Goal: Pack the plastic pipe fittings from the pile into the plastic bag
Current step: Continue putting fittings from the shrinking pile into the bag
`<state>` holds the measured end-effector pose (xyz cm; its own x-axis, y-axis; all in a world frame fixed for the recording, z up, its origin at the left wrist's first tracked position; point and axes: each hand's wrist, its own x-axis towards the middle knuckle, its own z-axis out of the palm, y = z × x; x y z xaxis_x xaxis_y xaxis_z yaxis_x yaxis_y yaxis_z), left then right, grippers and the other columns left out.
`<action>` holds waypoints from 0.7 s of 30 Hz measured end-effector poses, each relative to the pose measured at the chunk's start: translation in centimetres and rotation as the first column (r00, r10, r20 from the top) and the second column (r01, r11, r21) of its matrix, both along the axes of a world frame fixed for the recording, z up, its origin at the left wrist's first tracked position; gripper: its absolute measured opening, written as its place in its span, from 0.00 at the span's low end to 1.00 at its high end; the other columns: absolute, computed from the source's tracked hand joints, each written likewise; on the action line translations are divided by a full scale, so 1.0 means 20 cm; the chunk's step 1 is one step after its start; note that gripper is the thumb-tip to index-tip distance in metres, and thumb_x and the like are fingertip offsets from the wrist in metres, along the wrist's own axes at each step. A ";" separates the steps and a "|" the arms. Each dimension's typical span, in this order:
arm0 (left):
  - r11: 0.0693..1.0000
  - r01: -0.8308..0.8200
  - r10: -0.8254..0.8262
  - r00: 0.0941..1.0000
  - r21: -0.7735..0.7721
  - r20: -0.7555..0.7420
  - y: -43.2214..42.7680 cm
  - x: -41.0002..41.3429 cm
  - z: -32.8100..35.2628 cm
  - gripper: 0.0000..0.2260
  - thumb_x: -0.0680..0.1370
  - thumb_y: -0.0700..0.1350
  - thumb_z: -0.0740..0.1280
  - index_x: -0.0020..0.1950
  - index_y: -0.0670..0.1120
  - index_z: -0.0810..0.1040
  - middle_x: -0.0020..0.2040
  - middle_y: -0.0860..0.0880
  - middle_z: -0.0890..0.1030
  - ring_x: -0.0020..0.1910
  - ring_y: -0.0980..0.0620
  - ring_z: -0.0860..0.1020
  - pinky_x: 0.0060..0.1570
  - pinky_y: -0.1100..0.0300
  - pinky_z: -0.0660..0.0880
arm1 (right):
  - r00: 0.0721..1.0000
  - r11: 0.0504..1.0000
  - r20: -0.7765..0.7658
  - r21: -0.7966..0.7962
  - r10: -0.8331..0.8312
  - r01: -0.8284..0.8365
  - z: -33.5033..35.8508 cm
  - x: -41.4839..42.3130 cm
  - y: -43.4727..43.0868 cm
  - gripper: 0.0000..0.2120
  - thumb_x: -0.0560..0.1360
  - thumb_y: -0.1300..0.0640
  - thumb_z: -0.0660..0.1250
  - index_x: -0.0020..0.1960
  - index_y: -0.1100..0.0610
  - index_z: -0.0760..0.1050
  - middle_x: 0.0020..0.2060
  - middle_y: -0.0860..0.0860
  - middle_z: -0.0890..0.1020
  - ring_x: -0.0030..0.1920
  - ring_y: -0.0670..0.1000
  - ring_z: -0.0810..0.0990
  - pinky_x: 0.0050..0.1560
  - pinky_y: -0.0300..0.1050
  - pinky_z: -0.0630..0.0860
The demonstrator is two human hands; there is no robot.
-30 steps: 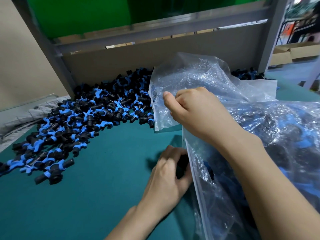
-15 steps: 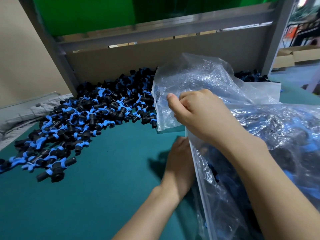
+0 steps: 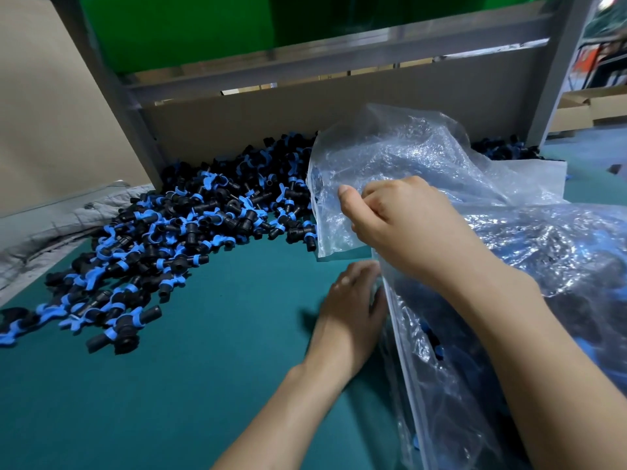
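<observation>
The flat blue-green table top (image 3: pixel 220 385) fills the lower left of the frame and looks soft and smooth, like felt. The big clear plastic bag (image 3: pixel 424 157) takes up the right side. It is thin, shiny and full of crinkles, and dark and blue shapes show through it, so many parts are already inside. The pile of black plastic pipe fittings with blue rings (image 3: pixel 190 232) lies across the middle left, well apart from the bag's mouth except at the top, where the bag leans on it. The fittings are little hard T shapes and there are still lots of them. The right hand (image 3: pixel 407 228), in the middle, grasps the bag's rim in a tight fist and holds the mouth up. The left hand (image 3: pixel 349 303), just below it, had a black fitting under its fingers a second ago. Now it is at the bag's mouth with its fingers loose and stretched out, and I see nothing in it. I think that fitting went in, and the hand must go back to the pile for more.
</observation>
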<state>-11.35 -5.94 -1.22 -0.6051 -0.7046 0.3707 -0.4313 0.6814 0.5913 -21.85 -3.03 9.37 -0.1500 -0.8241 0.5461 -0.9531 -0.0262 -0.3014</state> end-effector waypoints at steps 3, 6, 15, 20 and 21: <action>0.974 -0.108 0.102 0.994 -0.202 -0.038 -0.12 0.06 -0.07 0.10 0.81 0.43 0.63 0.61 0.46 0.77 0.57 0.49 0.78 0.55 0.48 0.75 0.55 0.51 0.73 | 1.000 1.000 0.003 0.000 -0.002 0.002 0.00 0.00 0.00 0.31 0.82 0.42 0.50 0.30 0.62 0.72 0.33 0.57 0.80 0.36 0.59 0.77 0.40 0.52 0.76; 0.919 -0.337 0.343 0.939 -0.202 -0.008 -0.32 0.17 -0.15 0.14 0.81 0.44 0.62 0.66 0.47 0.74 0.62 0.48 0.76 0.60 0.46 0.72 0.61 0.52 0.68 | 1.000 1.000 0.002 -0.002 0.000 0.000 0.00 0.00 0.00 0.31 0.82 0.42 0.50 0.30 0.61 0.72 0.33 0.57 0.80 0.36 0.60 0.76 0.41 0.52 0.75; 0.689 -0.722 0.708 0.651 -0.065 0.276 -0.79 0.39 -0.15 0.23 0.82 0.49 0.57 0.77 0.46 0.61 0.73 0.36 0.65 0.71 0.37 0.63 0.70 0.42 0.59 | 1.000 1.000 0.024 0.006 0.004 -0.004 0.00 -0.01 0.01 0.31 0.83 0.43 0.51 0.30 0.62 0.71 0.33 0.57 0.80 0.35 0.59 0.77 0.41 0.52 0.76; 0.659 -0.739 0.732 0.591 -0.136 0.338 -0.93 0.41 -0.14 0.22 0.83 0.52 0.55 0.77 0.48 0.62 0.69 0.37 0.70 0.67 0.38 0.65 0.66 0.44 0.61 | 1.000 1.000 0.023 0.012 0.003 -0.003 -0.01 -0.01 0.00 0.31 0.82 0.43 0.50 0.31 0.62 0.72 0.33 0.57 0.80 0.36 0.60 0.77 0.41 0.52 0.76; 0.651 -0.745 0.740 0.582 -0.142 0.339 -0.96 0.41 -0.14 0.22 0.83 0.52 0.55 0.76 0.48 0.63 0.69 0.37 0.70 0.67 0.38 0.66 0.66 0.44 0.62 | 1.000 1.000 0.025 0.013 0.005 -0.005 -0.01 -0.01 0.00 0.31 0.82 0.43 0.50 0.31 0.62 0.72 0.33 0.57 0.79 0.36 0.60 0.77 0.41 0.52 0.76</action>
<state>-3.12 -25.09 -4.04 0.0527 -0.9694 0.2396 -0.9514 0.0242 0.3071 -22.13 -2.96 9.22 -0.1595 -0.8321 0.5311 -0.9450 -0.0268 -0.3259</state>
